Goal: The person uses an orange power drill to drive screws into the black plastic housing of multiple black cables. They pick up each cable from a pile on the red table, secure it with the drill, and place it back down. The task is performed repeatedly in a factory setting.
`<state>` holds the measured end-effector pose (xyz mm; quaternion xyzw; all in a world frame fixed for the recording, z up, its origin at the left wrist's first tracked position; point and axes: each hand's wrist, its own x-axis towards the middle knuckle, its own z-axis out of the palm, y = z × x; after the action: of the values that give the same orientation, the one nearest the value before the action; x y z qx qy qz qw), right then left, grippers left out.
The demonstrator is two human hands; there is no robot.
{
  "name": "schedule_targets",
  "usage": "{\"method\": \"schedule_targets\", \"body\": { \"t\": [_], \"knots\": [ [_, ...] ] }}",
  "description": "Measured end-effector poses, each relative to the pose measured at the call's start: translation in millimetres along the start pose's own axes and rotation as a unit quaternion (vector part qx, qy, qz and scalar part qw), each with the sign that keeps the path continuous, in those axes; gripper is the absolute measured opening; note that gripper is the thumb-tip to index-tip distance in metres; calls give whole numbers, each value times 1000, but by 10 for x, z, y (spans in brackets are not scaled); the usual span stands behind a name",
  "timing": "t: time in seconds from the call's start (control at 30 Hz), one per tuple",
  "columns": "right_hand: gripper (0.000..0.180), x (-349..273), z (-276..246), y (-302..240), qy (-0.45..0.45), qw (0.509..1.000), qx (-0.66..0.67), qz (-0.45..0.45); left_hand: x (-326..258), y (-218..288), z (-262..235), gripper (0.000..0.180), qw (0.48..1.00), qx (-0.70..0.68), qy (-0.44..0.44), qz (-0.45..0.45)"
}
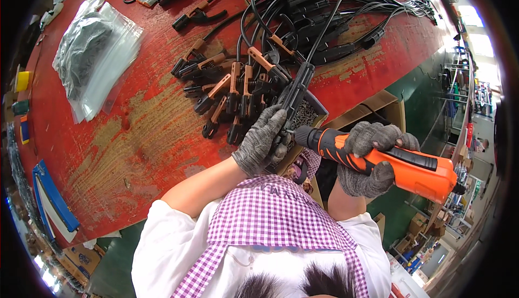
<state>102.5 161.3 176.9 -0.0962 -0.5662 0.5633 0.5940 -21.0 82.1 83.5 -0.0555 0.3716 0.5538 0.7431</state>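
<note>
In the middle, my left hand (258,144), in a grey knit glove, is closed around the lower end of a long black plastic handle (300,88) with a cable at its far end. My gloved right hand (368,180) grips an orange and black electric screwdriver (416,169). The screwdriver's nose points left at the handle beside my left fingers; whether its bit touches a screw is too small to tell. Just behind the handle, a box of small screws (306,115) sits at the table edge. Several copper-coloured and black clamps (234,84) lie heaped beyond my left hand.
Black handles with cables (308,1) pile up at the back of the worn red table (157,152). Clear plastic bags (97,60) lie at the left. An open cardboard box (373,106) stands off the table's right edge. A blue and white object (54,201) is at the left rim.
</note>
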Motion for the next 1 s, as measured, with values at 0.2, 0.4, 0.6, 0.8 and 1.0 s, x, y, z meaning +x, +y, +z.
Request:
{"method": "schedule_targets", "body": {
  "t": [0.2, 0.4, 0.6, 0.8, 1.0],
  "knots": [
    [36, 51, 0, 17, -36, 999, 25, -25, 578, -525, -589, 36, 933, 275, 1, 232],
    [38, 247, -188, -194, -42, 989, 138, 44, -85, 16, 126, 43, 988, 149, -1, 34],
    [35, 350, -537, -430, 79, 958, 275, 19, -134, 659, 114, 45, 914, 327, -83, 225],
    [40, -103, -987, -401, 183, 972, 108, 103, 172, 2452, -52, 45, 529, 685, 236, 443],
    [46, -276, -985, -330, 191, 962, 122, 152, 929, 3444, -452, 40, 141, 739, 464, 468]
  ]
}}
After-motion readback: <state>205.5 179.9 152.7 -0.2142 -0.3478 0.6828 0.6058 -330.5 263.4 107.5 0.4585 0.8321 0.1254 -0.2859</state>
